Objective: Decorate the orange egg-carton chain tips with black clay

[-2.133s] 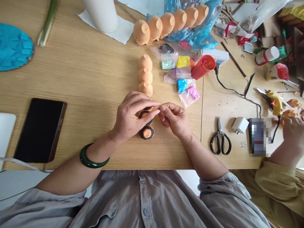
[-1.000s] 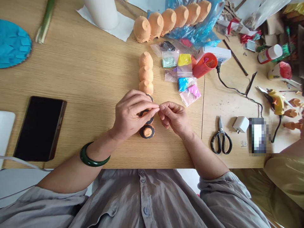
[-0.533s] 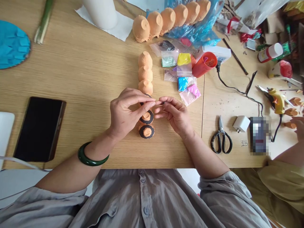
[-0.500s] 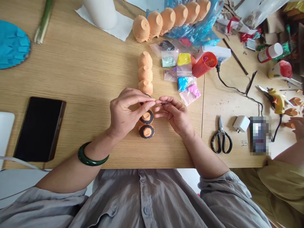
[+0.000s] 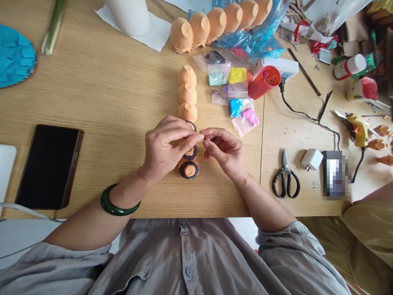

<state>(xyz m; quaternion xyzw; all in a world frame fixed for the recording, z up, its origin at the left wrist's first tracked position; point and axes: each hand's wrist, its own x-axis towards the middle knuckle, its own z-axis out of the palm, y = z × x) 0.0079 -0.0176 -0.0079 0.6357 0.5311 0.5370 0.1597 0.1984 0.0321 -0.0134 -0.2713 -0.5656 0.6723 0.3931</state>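
Observation:
My left hand is closed in a pinch, its thumb and fingertips meeting my right fingertips. My right hand is closed too, with curled fingers and the thumb pressed to the forefinger. Something small and dark shows at the right fingers, too hidden to name. Beneath the hands, a strip of orange egg-carton cups runs away from me on the table. Black rings circle the tips of its nearer cups; the farther ones are plain orange. My left hand covers part of the strip.
Bags of coloured clay lie beyond my right hand, near a red cup and a power strip. Another orange strip rests on blue plastic. Scissors and a white plug lie right, a phone left.
My right fingers have curled in and the thumb has closed against the forefinger. My left hand has shifted slightly right, still pinching. The other person's hand at the far right has left the view.

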